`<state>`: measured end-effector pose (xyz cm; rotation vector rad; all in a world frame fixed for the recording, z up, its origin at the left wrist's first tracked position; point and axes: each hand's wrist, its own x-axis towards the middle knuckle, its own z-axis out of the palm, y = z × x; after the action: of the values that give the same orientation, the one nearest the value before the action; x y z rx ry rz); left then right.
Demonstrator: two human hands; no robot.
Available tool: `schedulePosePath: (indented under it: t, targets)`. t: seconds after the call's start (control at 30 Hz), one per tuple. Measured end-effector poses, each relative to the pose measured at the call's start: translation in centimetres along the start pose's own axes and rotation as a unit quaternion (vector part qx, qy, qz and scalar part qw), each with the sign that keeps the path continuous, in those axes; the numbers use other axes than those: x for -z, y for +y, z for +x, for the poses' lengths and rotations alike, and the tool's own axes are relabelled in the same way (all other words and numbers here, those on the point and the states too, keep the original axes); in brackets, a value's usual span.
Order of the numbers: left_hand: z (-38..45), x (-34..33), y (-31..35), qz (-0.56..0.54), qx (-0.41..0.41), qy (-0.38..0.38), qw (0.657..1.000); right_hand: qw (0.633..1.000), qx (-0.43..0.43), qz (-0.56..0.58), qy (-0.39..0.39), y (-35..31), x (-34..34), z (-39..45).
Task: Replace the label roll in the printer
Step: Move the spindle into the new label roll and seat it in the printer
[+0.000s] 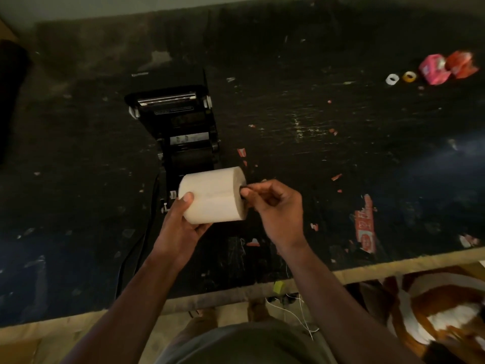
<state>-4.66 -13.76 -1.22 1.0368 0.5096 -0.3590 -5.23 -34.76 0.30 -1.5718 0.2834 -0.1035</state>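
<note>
A thick cream label roll (214, 197) is held on its side above the black table, just in front of the black label printer (181, 132), whose lid stands open. My left hand (181, 224) grips the roll from below and the left, thumb on its front. My right hand (273, 208) pinches a dark spindle end (242, 190) that sticks out of the roll's right core. The rest of the spindle is hidden inside the roll.
A black cable (139, 248) runs from the printer to the table's near edge. Two small tape rolls (400, 78) and crumpled pink and red wrappers (446, 68) lie far right. Red label scraps (364, 224) are stuck near the front edge. A dark object sits at far left.
</note>
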Motion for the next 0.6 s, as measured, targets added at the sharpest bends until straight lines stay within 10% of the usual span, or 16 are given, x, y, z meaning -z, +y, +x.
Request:
schedulePosePath:
  t: [0.17, 0.33, 0.6]
  targets:
    - [-0.2, 1.5, 0.1, -0.01, 0.001, -0.005, 1.0, 0.982, -0.009, -0.177, 0.062, 4.9, 4.7, 1.0]
    - [-0.6, 1.2, 0.3, -0.024, 0.001, -0.003, 1.0, 0.869, -0.083, -0.488, -0.009, 11.0, 10.3, 3.7]
    - [-0.6, 0.2, 0.2, -0.03, 0.016, -0.012, 0.999, 0.856, -0.017, -0.515, -0.03, 13.6, 10.7, 5.4]
